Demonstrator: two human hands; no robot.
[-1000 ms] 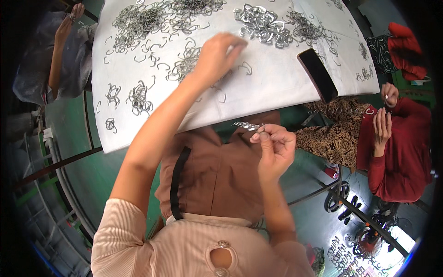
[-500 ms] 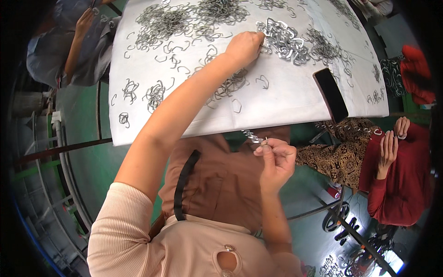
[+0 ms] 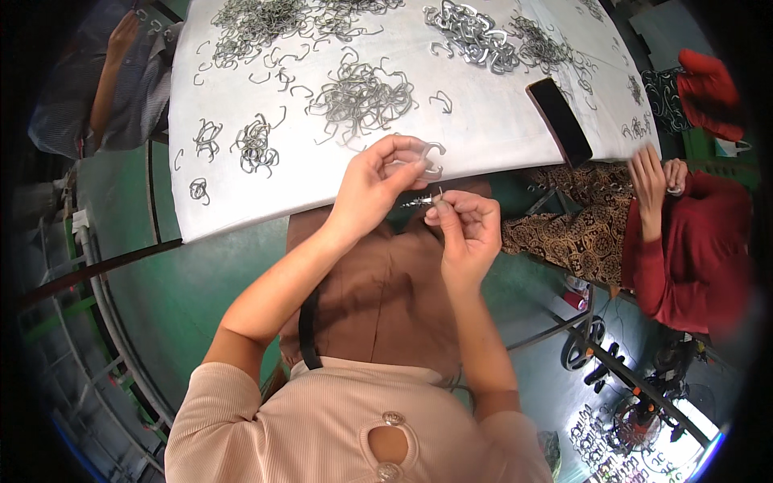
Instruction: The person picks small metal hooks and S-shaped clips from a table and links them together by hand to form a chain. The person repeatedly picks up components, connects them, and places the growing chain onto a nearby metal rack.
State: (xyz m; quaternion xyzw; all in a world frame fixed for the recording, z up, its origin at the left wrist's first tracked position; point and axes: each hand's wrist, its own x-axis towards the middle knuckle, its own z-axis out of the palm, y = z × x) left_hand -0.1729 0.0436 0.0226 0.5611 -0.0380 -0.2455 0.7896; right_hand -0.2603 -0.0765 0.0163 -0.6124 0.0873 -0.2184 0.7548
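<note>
Just over the table's near edge, my left hand (image 3: 377, 183) pinches a silver C-shaped metal link (image 3: 438, 147) between thumb and fingers. Close to its right and a little lower, my right hand (image 3: 469, 233) is closed on the end of a short metal chain (image 3: 419, 201), where a thin pin or wire points upward. Most of the chain is hidden below the table edge and behind the hands. Beyond my left hand lies a heap of thin bent wire hooks (image 3: 362, 98). A pile of thicker, shiny links (image 3: 473, 36) rests farther back.
A dark phone (image 3: 560, 121) lies near the right side of the white-covered table (image 3: 483, 141). Smaller heaps of wire hooks (image 3: 256, 146) are scattered at left. A person in a red sleeve (image 3: 656, 274) works at right; another person's arm (image 3: 109, 84) shows at far left.
My left hand has come back from the shiny pile toward my right hand, now holding a link. My right hand has risen slightly with the chain. The whole view has shifted a little.
</note>
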